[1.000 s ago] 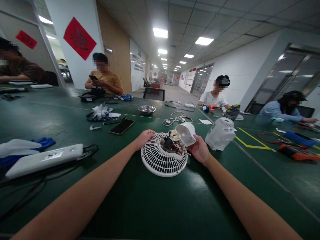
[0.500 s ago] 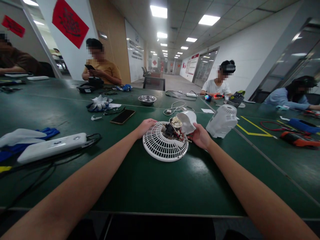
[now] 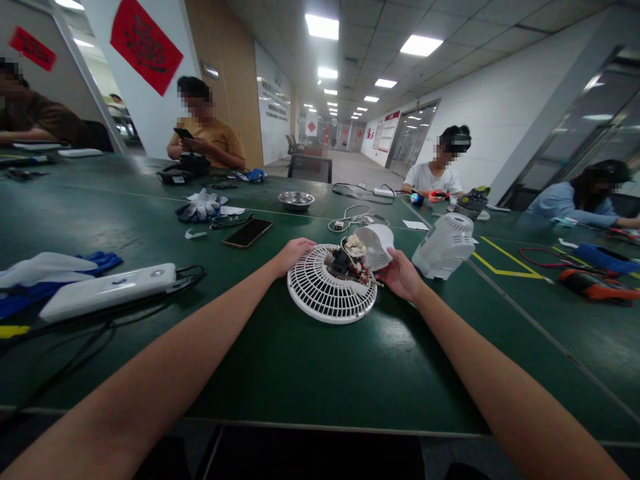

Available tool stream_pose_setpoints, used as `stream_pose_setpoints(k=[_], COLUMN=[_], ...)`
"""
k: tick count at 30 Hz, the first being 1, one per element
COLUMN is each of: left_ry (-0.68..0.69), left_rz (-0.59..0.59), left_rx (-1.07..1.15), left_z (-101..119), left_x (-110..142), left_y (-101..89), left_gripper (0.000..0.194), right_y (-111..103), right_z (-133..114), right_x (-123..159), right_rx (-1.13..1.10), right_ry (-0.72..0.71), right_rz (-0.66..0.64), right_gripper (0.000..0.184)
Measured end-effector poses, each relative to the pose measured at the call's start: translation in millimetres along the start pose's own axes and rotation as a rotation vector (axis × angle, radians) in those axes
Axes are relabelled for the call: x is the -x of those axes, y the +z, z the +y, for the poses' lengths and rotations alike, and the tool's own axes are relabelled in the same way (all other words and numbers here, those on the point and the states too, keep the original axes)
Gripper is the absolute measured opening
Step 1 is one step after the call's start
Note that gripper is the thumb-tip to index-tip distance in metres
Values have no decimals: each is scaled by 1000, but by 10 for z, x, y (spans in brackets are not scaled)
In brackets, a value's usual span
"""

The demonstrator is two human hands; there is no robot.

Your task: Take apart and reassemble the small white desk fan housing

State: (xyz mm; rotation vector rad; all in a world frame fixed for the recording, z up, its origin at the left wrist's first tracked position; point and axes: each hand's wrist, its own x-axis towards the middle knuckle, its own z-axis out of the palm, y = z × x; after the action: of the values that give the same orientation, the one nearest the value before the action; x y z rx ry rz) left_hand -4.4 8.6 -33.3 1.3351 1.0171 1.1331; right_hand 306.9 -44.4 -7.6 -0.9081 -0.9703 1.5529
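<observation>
A round white fan grille [image 3: 333,303] lies on the green table, with an uncovered fan motor [image 3: 347,260] and loose wires at its centre. My left hand [image 3: 296,253] is closed on the grille's far left rim. Beside the motor a white rounded motor cover [image 3: 379,245] stands tilted, its hollow side towards the motor. My right hand [image 3: 401,275] grips this cover by its right edge, thumb on top; the other fingers are partly hidden behind it. Just right of that hand stands a white plastic fan base [image 3: 445,247].
A phone [image 3: 248,233], work gloves [image 3: 201,205] and a metal bowl [image 3: 296,200] lie beyond my left hand. A white power strip [image 3: 110,291] with a black cable is at the left. A white cable [image 3: 350,219] lies behind the grille; an orange multimeter [image 3: 597,285] is far right. Several people sit around.
The view has tilted down, bringing the table's near edge into sight. Both hands keep their hold on the grille and the cover, which stay nearly in place.
</observation>
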Motion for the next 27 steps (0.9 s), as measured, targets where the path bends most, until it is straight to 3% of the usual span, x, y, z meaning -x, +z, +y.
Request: stream_pose_setpoints(k=[27], left_ry=[6], left_rz=[-16], left_rx=[-47], left_z=[-61], left_x=[-58], left_y=[-56], left_gripper=[19], right_y=[-49], right_z=[22], right_x=[-47], right_rx=[34], right_ry=[14], right_rz=[-1], right_gripper=[23])
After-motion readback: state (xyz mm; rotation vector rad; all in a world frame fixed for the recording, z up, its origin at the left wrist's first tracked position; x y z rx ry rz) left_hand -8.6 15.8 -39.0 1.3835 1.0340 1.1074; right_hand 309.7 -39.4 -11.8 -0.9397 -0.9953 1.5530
